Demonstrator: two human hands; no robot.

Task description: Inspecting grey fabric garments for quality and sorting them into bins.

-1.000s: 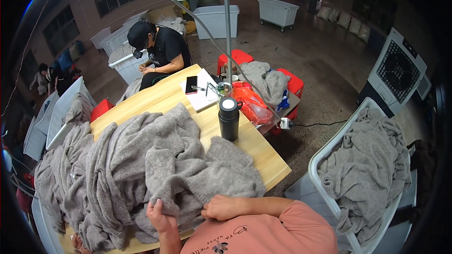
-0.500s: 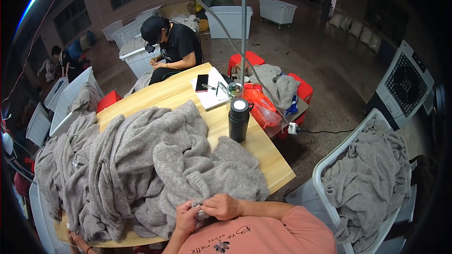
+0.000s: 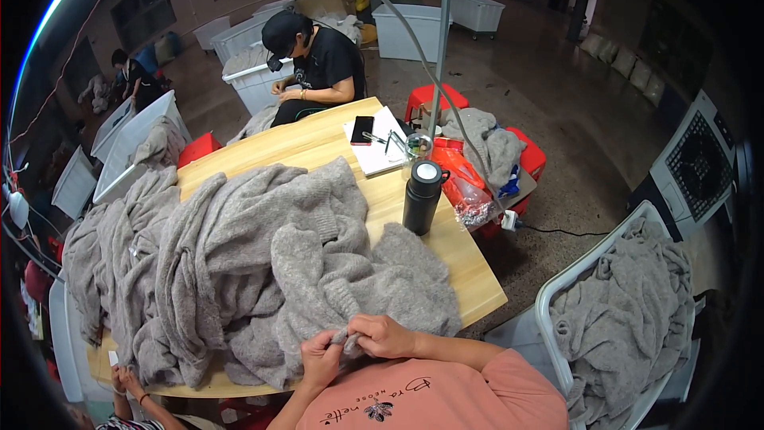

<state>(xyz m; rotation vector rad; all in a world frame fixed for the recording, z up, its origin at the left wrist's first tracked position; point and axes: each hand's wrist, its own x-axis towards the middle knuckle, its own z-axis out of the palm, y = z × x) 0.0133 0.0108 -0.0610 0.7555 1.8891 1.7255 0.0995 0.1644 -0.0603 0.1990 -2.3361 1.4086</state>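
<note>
2 hands meet at the near edge of the table (image 3: 477, 271), close to the chest, so the work sits right under the eyes. The left hand (image 3: 320, 358) and the right hand (image 3: 383, 334) both pinch 1 small fold of the grey sweater (image 3: 350, 279), fingertips almost touching each other, as if holding a spot taut for close inspection. That sweater lies on top of a big pile (image 3: 199, 263) of like grey knits covering most of the tabletop, within easy reach. A black flask (image 3: 421, 197) stands upright just past the pile, clear of the cloth. Papers (image 3: 382, 151) and a phone (image 3: 362, 129) lie at the far end, near a seated person in black (image 3: 318, 64). To the right, a white bin (image 3: 621, 326) holds more grey knits. Another hand (image 3: 123, 382) shows at the lower left corner.
</note>
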